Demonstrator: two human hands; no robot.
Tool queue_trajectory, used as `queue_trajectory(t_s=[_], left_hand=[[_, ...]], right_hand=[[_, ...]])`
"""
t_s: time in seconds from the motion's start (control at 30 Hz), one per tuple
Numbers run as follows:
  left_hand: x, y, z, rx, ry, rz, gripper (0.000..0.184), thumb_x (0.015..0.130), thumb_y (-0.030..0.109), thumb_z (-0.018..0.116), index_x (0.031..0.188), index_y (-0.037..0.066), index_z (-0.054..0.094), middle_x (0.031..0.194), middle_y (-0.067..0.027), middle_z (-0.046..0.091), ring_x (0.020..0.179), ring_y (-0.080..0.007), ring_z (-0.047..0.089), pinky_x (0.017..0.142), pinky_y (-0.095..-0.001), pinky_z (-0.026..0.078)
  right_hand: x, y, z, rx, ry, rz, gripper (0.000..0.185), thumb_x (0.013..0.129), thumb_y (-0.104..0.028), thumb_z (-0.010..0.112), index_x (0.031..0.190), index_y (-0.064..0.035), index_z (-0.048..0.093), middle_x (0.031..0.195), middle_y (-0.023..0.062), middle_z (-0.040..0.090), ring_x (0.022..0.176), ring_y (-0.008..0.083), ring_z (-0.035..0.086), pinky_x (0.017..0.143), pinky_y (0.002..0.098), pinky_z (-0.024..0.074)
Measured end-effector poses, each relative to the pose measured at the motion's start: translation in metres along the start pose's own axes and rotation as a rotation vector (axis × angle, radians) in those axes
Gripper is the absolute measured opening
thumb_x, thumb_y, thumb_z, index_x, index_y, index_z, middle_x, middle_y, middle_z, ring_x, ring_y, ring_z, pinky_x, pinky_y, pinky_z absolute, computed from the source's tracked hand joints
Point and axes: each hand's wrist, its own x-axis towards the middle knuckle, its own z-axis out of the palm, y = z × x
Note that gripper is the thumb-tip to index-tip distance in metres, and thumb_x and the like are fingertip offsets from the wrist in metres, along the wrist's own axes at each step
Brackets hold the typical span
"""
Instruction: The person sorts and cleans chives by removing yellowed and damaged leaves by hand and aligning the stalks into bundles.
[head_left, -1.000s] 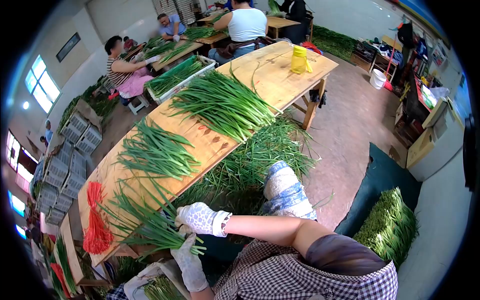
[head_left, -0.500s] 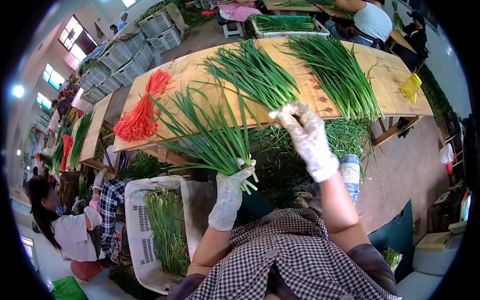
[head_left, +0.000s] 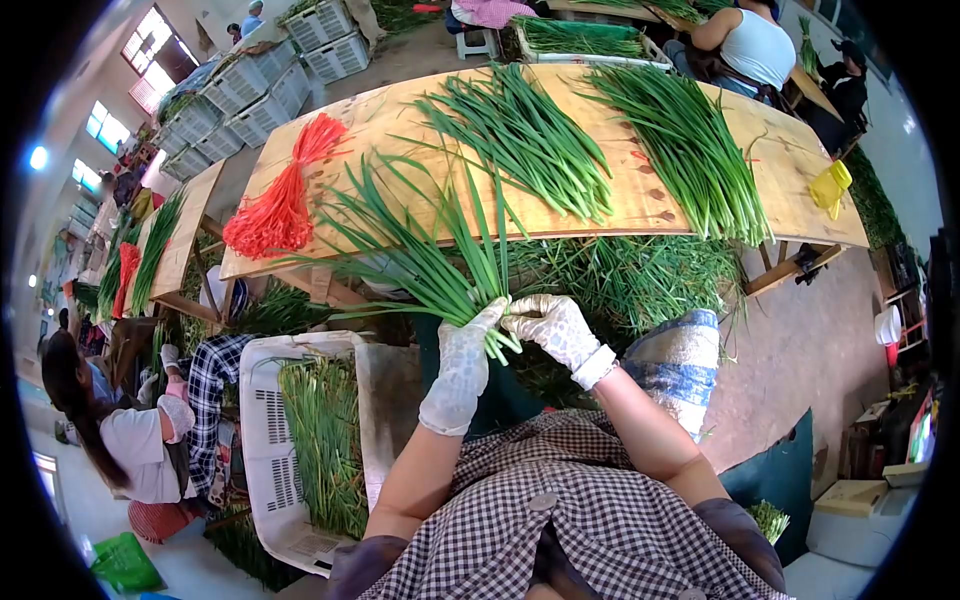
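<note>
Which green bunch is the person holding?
The fanned-out bunch, its stems in the left hand. The middle bunch and far-right bunch just lie on the table.

Whitish patterned gloves point(head_left: 556, 332) on both hands point(head_left: 461, 358), dark-and-white checked garment point(head_left: 460, 530) with round buttons point(head_left: 543, 502), dark sleeves point(head_left: 738, 540)

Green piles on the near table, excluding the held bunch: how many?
2. The first pile lies midway along the table; the second pile lies right of it, nearer the yellow container. No others seem hidden.

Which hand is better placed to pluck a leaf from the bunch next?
Probably the right hand: its fingertips are beside the green bunch, while the left hand is busy gripping it.
</note>
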Motion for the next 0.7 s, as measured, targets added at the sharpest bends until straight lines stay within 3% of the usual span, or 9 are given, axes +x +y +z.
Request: queue_trajectory(t_s=[0.03, 0.1, 0.23, 0.3, 0.37, 0.43, 0.5, 0.63, 0.7], left_hand=[[0.002, -0.003, -0.002, -0.002, 0.004, 0.000, 0.029, 0.081, -0.009, 0.063, 0.109, 0.000, 0.059, 0.100, -0.0118, 0.066, 0.087, -0.0213, 0.066, 0.071, -0.0294, 0.056], [0.003, -0.005, -0.002, -0.102, 0.013, 0.039, 0.029, 0.080, -0.010, 0.063, 0.107, -0.001, 0.059, 0.100, -0.0120, 0.066, 0.087, -0.0214, 0.066, 0.071, -0.0297, 0.056], [-0.002, -0.001, 0.007, -0.256, -0.004, 0.038, 0.028, 0.081, -0.011, 0.059, 0.107, -0.003, 0.056, 0.101, -0.0143, 0.065, 0.090, -0.0255, 0.066, 0.076, -0.0338, 0.056], [-0.004, 0.000, 0.008, -0.301, -0.007, 0.059, 0.027, 0.081, -0.011, 0.057, 0.107, -0.004, 0.056, 0.101, -0.0162, 0.065, 0.092, -0.0263, 0.066, 0.077, -0.0348, 0.056], [0.000, 0.000, 0.006, -0.301, -0.002, 0.063, 0.024, 0.082, -0.010, 0.057, 0.106, -0.004, 0.056, 0.103, -0.0188, 0.065, 0.095, -0.0269, 0.066, 0.078, -0.0345, 0.056], [0.001, 0.012, 0.003, -0.251, 0.019, 0.084, 0.025, 0.083, -0.008, 0.057, 0.108, -0.008, 0.054, 0.107, -0.0221, 0.064, 0.097, -0.0284, 0.066, 0.079, -0.0358, 0.055], [0.001, 0.014, 0.000, -0.264, 0.006, 0.093, 0.028, 0.084, -0.007, 0.056, 0.111, -0.009, 0.051, 0.108, -0.0221, 0.063, 0.098, -0.0295, 0.065, 0.080, -0.0373, 0.056], [-0.003, 0.014, 0.002, -0.257, -0.049, 0.056, 0.028, 0.086, -0.004, 0.057, 0.113, -0.009, 0.050, 0.109, -0.0214, 0.063, 0.098, -0.0308, 0.065, 0.083, -0.0392, 0.056], [-0.003, 0.016, 0.004, -0.326, -0.089, 0.037, 0.028, 0.089, 0.001, 0.058, 0.114, -0.008, 0.051, 0.109, -0.0199, 0.063, 0.100, -0.0328, 0.064, 0.085, -0.0409, 0.056]], right_hand=[[-0.002, -0.002, 0.000, -0.144, 0.031, -0.066, 0.023, 0.081, -0.017, 0.074, 0.098, -0.0019, 0.070, 0.086, 0.0052, 0.071, 0.073, 0.0077, 0.061, 0.070, 0.0239, 0.0510], [-0.004, -0.003, 0.004, -0.145, 0.068, -0.114, 0.020, 0.080, -0.015, 0.074, 0.095, -0.0016, 0.071, 0.085, 0.0063, 0.071, 0.071, 0.0062, 0.061, 0.067, 0.0226, 0.0501], [-0.009, -0.007, 0.010, 0.085, 0.165, -0.085, 0.017, 0.084, -0.014, 0.070, 0.095, -0.0006, 0.071, 0.085, 0.0045, 0.071, 0.071, 0.0063, 0.060, 0.066, 0.0227, 0.0497], [-0.010, -0.006, 0.012, 0.180, 0.222, -0.190, 0.014, 0.087, -0.011, 0.066, 0.096, -0.0004, 0.070, 0.083, 0.0040, 0.070, 0.071, 0.0069, 0.060, 0.067, 0.0224, 0.0494], [-0.011, -0.003, 0.008, 0.070, 0.312, -0.309, 0.011, 0.090, -0.007, 0.060, 0.094, 0.0020, 0.066, 0.083, 0.0044, 0.067, 0.076, 0.0085, 0.062, 0.070, 0.0221, 0.0496], [-0.010, -0.007, 0.006, 0.241, 0.326, -0.374, 0.013, 0.092, -0.008, 0.058, 0.092, 0.0034, 0.065, 0.086, 0.0048, 0.067, 0.077, 0.0101, 0.063, 0.070, 0.0221, 0.0498], [-0.009, -0.007, 0.001, 0.272, 0.310, -0.340, 0.016, 0.094, -0.009, 0.056, 0.094, 0.0041, 0.065, 0.088, 0.0057, 0.067, 0.076, 0.0114, 0.063, 0.070, 0.0224, 0.0502], [-0.004, -0.017, -0.005, -0.039, 0.312, -0.253, 0.016, 0.092, -0.011, 0.059, 0.100, 0.0005, 0.066, 0.093, 0.0088, 0.069, 0.075, 0.0151, 0.066, 0.068, 0.0250, 0.0518], [0.002, -0.034, -0.008, -0.721, 0.623, -0.561, 0.021, 0.089, -0.020, 0.062, 0.101, -0.0033, 0.066, 0.095, 0.0107, 0.069, 0.076, 0.0219, 0.068, 0.067, 0.0297, 0.0530]])
